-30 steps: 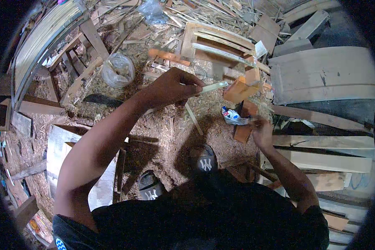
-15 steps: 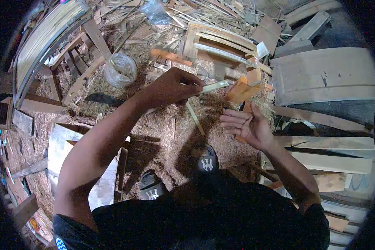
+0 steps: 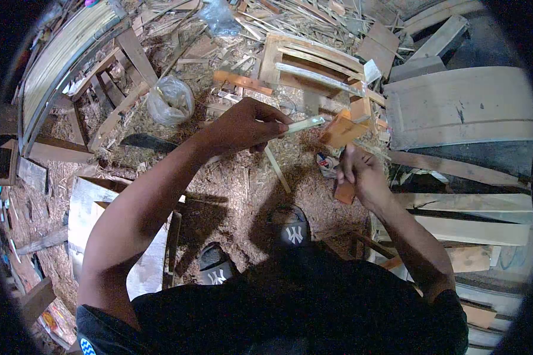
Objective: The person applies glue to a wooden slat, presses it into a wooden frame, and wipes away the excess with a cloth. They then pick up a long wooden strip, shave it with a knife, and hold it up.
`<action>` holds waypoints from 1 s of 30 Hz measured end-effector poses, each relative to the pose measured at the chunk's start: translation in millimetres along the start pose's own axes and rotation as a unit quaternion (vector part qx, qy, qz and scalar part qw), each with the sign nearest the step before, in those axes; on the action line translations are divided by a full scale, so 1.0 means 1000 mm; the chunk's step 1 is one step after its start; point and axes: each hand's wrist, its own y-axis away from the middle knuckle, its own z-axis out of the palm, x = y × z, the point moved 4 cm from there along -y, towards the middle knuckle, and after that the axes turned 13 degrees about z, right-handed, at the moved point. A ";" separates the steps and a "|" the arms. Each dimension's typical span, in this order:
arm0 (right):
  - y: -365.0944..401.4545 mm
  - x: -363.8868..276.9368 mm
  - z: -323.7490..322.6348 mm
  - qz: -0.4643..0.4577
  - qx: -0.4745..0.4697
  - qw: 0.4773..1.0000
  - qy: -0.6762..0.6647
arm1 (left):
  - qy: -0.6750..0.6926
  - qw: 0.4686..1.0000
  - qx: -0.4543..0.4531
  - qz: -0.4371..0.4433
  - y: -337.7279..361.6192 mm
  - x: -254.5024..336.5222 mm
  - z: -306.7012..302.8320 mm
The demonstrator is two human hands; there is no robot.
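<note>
My left hand (image 3: 249, 124) pinches a pale wood strip (image 3: 305, 124) between thumb and fingers. The strip's far end lies close to an orange-brown wood block (image 3: 342, 131). Below that hand, a second thin pale strip (image 3: 278, 170) slants down toward the floor. To the right, my right hand (image 3: 362, 174) is closed with its fingers curled in, just below the block; I cannot tell what is in it. Beside its fingers is a small item with a coloured label (image 3: 326, 165). A reddish wood piece (image 3: 344, 192) shows under the hand.
Sawdust and offcuts cover the floor around my sandals (image 3: 293, 234). A slatted wooden frame (image 3: 320, 65) stands ahead, with a clear plastic bag (image 3: 170, 100) to the left. Boards (image 3: 462, 109) are stacked along the right, and a pale box (image 3: 86, 219) stands at left.
My right hand has curled its stretched fingers closed and turned over, uncovering the item with the coloured label. My left hand and its strip have stayed almost still.
</note>
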 end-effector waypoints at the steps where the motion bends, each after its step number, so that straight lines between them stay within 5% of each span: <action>1: 0.002 -0.003 0.002 0.000 0.000 1.000 0.000 | -0.002 1.000 -0.003 0.013 -0.001 0.000 0.000; 3: 0.012 -0.020 0.005 0.038 0.236 0.930 0.281 | -0.005 1.000 -0.008 0.025 -0.003 0.000 0.002; 4: 0.012 -0.024 0.016 0.038 0.236 0.930 0.280 | 0.005 1.000 -0.004 0.018 -0.002 0.000 0.002; 6: 0.019 -0.045 0.045 -0.189 0.297 0.798 0.490 | 0.016 1.000 0.001 0.011 -0.001 0.001 0.003; 12: 0.019 -0.059 0.072 -0.203 0.294 0.663 0.658 | -0.001 1.000 -0.008 0.025 -0.002 0.005 0.005; 30: 0.015 -0.062 0.088 -0.153 0.264 0.601 0.739 | 0.008 0.999 -0.012 0.030 -0.001 0.003 0.007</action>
